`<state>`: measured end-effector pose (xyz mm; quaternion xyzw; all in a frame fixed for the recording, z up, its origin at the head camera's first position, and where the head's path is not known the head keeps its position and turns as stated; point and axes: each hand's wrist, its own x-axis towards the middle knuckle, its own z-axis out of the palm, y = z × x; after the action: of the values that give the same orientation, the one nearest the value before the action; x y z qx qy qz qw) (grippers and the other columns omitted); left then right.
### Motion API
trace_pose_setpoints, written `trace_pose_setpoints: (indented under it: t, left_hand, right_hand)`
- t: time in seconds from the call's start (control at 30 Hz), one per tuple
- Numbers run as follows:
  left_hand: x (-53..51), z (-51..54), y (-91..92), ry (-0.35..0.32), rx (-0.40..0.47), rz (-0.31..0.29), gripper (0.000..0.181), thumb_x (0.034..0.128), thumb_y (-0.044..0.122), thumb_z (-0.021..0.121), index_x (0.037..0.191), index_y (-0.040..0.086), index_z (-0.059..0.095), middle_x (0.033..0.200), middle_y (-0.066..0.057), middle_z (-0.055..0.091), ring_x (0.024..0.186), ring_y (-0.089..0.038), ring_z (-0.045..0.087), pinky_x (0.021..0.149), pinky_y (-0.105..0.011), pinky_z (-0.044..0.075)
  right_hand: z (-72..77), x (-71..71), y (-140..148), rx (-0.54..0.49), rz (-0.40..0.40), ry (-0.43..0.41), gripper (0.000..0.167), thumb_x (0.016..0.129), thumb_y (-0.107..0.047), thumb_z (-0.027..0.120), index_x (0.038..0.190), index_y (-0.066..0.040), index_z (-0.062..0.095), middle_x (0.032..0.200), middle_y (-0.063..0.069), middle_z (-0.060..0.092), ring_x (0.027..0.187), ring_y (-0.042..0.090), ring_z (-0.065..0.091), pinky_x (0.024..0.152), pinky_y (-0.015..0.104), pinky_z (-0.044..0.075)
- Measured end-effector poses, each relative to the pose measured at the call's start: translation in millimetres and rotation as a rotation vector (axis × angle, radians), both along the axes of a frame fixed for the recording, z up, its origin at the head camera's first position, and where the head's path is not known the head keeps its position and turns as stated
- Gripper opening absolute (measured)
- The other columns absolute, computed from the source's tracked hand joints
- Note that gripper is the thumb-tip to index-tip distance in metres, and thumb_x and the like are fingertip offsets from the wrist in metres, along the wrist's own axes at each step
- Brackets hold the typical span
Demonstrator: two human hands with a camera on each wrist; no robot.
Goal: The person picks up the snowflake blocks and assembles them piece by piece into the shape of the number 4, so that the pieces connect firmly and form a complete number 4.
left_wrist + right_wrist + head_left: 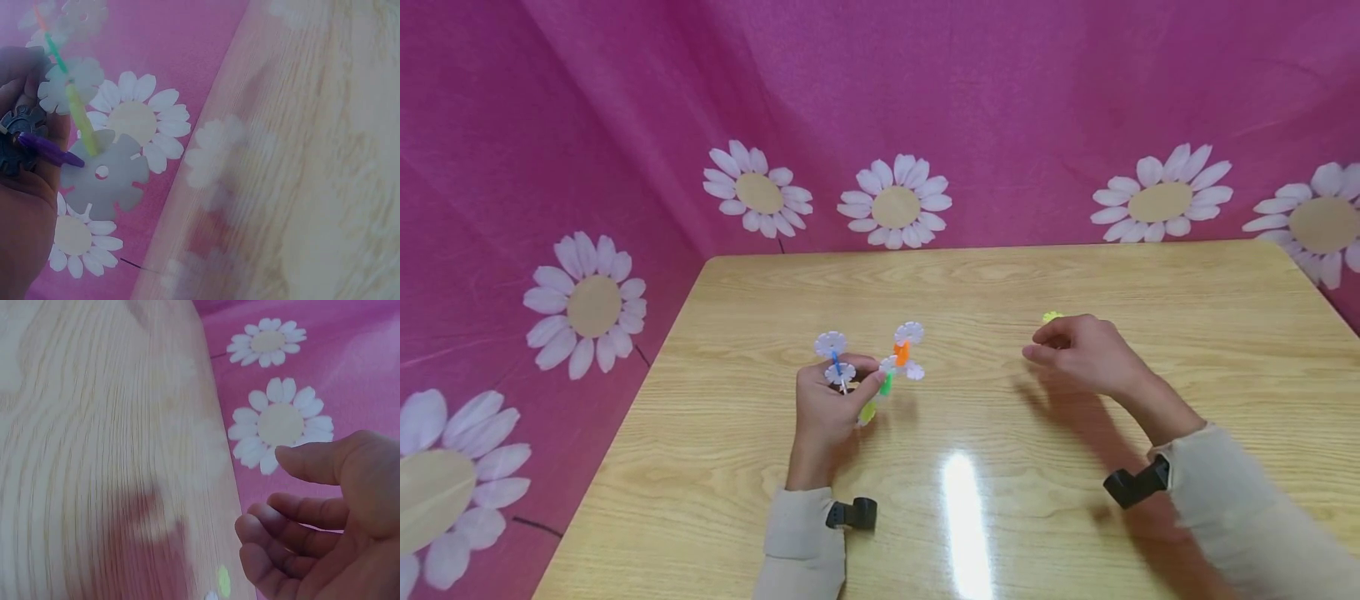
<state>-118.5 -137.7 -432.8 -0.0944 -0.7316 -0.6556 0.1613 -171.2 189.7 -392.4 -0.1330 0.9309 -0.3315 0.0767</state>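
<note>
My left hand [823, 408] grips a linked chain of snowflake discs [902, 354], held above the table left of centre. White discs alternate with blue, orange, green and yellow ones joined by their slots. In the left wrist view, a purple disc [50, 149] is seen edge-on, slotted into a white disc [115, 184]. Part of the chain is hidden behind the fingers. Over the table on the right, my right hand [1093, 358] hovers with loosely bent fingers and nothing between them. Just beyond it lies a yellow disc [1051, 317], partly covered by the hand in the head view.
The wooden table [970, 292] reaches back to a pink cloth [1000, 100] printed with large white daisies. Near the yellow disc, a small white piece [211, 595] shows at the bottom edge of the right wrist view. Light glares on the table's front part.
</note>
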Motion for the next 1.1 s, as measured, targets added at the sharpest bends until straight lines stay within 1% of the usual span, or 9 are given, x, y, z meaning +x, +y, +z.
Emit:
trace_pose_setpoints:
  t: [0.13, 0.23, 0.4, 0.5, 0.77, 0.93, 1.03, 1.1]
  left_hand:
    - [-0.1, -0.4, 0.0, -0.009, 0.005, 0.000, 0.005, 0.0835, 0.001, 0.080, 0.087, 0.000, 0.077, 0.091, -0.006, 0.073, 0.075, -0.023, 0.064, 0.063, -0.027, 0.053]
    - [-0.6, -1.1, -0.1, -0.016, 0.013, -0.006, 0.005, 0.0838, 0.001, 0.080, 0.088, 0.000, 0.076, 0.091, -0.007, 0.073, 0.075, -0.023, 0.064, 0.064, -0.026, 0.053]
    - [-0.5, -0.8, 0.1, -0.020, 0.012, -0.018, 0.005, 0.0842, 0.000, 0.079, 0.089, 0.001, 0.076, 0.091, -0.008, 0.072, 0.076, -0.022, 0.064, 0.065, -0.027, 0.053]
    - [-0.5, -0.5, 0.1, -0.020, 0.003, -0.019, 0.006, 0.0842, 0.001, 0.080, 0.089, 0.001, 0.077, 0.091, -0.007, 0.072, 0.076, -0.022, 0.064, 0.066, -0.027, 0.054]
    - [-1.0, -0.3, -1.1, -0.014, -0.009, -0.016, 0.006, 0.0839, 0.000, 0.080, 0.089, 0.003, 0.077, 0.092, -0.006, 0.073, 0.077, -0.023, 0.065, 0.066, -0.028, 0.054]
    - [-0.8, 0.3, -1.7, -0.002, -0.007, -0.019, 0.006, 0.0838, -0.001, 0.079, 0.089, 0.002, 0.077, 0.091, -0.007, 0.073, 0.076, -0.023, 0.064, 0.066, -0.027, 0.054]
    - [-0.8, 0.1, -2.2, 0.002, -0.009, -0.019, 0.006, 0.0839, 0.000, 0.079, 0.089, 0.002, 0.077, 0.091, -0.007, 0.073, 0.075, -0.022, 0.064, 0.066, -0.027, 0.054]
    - [-0.8, -0.1, -2.5, -0.001, -0.009, -0.020, 0.006, 0.0841, 0.000, 0.079, 0.089, 0.002, 0.077, 0.091, -0.007, 0.073, 0.075, -0.022, 0.064, 0.066, -0.028, 0.054]
  right_hand:
    - [-2.6, -1.8, 12.6, 0.042, 0.000, 0.012, 0.047, 0.096, -0.032, 0.068, 0.116, 0.011, 0.066, 0.102, 0.018, 0.070, 0.094, 0.034, 0.063, 0.079, 0.049, 0.050]
    - [-4.0, -2.2, 20.5, 0.075, -0.008, 0.030, 0.047, 0.095, -0.031, 0.069, 0.113, 0.013, 0.066, 0.099, 0.020, 0.070, 0.092, 0.036, 0.064, 0.080, 0.052, 0.050]
    - [-7.0, -1.1, 29.4, 0.117, -0.035, 0.025, 0.045, 0.093, -0.028, 0.071, 0.112, 0.014, 0.067, 0.097, 0.021, 0.070, 0.092, 0.038, 0.064, 0.080, 0.053, 0.050]
    - [-11.3, -1.3, 35.5, 0.136, -0.044, 0.024, 0.045, 0.092, -0.026, 0.071, 0.111, 0.014, 0.067, 0.097, 0.022, 0.070, 0.092, 0.038, 0.064, 0.079, 0.053, 0.050]
    - [-22.3, -3.3, 51.6, 0.188, -0.082, -0.002, 0.042, 0.090, -0.025, 0.072, 0.109, 0.012, 0.068, 0.092, 0.018, 0.070, 0.086, 0.034, 0.062, 0.072, 0.049, 0.051]
    - [-27.4, -4.6, 56.9, 0.212, -0.121, -0.014, 0.038, 0.089, -0.027, 0.072, 0.102, 0.009, 0.071, 0.086, 0.013, 0.071, 0.085, 0.034, 0.061, 0.069, 0.046, 0.050]
    - [-30.4, -5.1, 59.0, 0.213, -0.144, -0.040, 0.039, 0.088, -0.029, 0.073, 0.101, 0.008, 0.071, 0.088, 0.014, 0.071, 0.087, 0.035, 0.061, 0.071, 0.047, 0.050]
    - [-31.8, -5.7, 60.1, 0.211, -0.152, -0.065, 0.044, 0.088, -0.031, 0.074, 0.104, 0.010, 0.070, 0.093, 0.018, 0.070, 0.090, 0.037, 0.060, 0.074, 0.049, 0.050]
